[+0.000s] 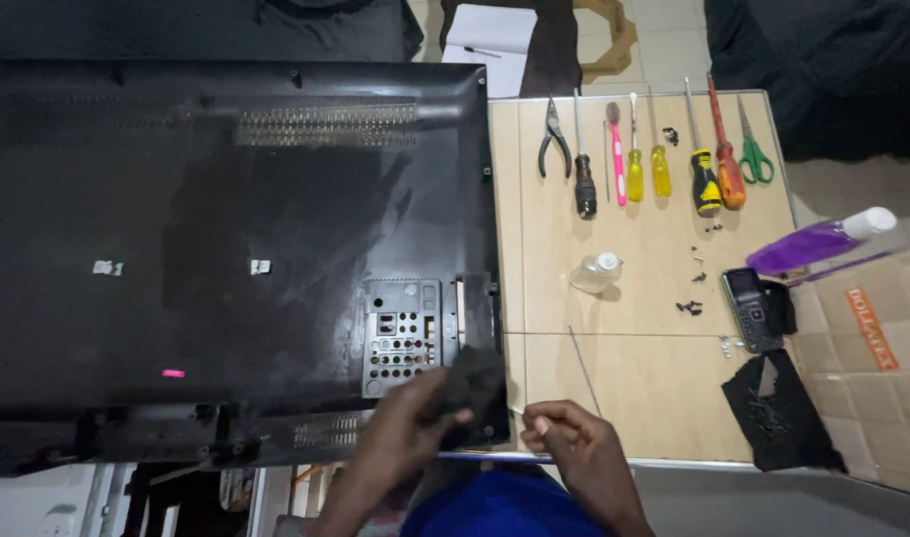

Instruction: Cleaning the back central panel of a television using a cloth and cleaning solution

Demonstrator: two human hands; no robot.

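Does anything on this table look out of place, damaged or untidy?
Mostly tidy: the tools lie in a neat row. But small dark screws are scattered loose across the table, and the purple bottle lies tilted against a cardboard box at the edge.

A pale wooden table with a metal edge stands on a light tiled floor. Dark fabric lies heaped beyond its far right corner. A brown cardboard box sits at the right. Soft, even light fills the room.
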